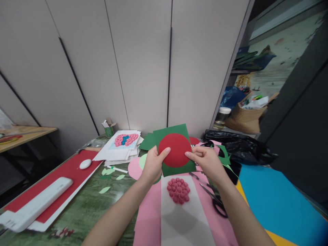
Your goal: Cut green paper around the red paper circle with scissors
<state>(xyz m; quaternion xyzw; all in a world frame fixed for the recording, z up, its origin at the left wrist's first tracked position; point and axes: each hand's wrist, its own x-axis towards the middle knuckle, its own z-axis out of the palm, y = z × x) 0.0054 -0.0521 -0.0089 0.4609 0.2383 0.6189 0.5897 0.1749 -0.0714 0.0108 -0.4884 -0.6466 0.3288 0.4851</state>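
Note:
Between my two hands a red paper circle lies flat against a square of green paper, held up over the table. My left hand pinches the left edge of both, thumb on the red circle. On the right side, my right hand grips the same stack with its thumb at the circle's edge. Below them is a white sheet bearing a cluster of pink paper rosettes, resting on pink paper. Black-handled scissors lie near my right forearm.
Pale green paper leaves and pink and green circles lie left of my hands. Farther left are a stack of white sheets, a white paper trimmer and a mouse. Blue card and a black plastic bag are right.

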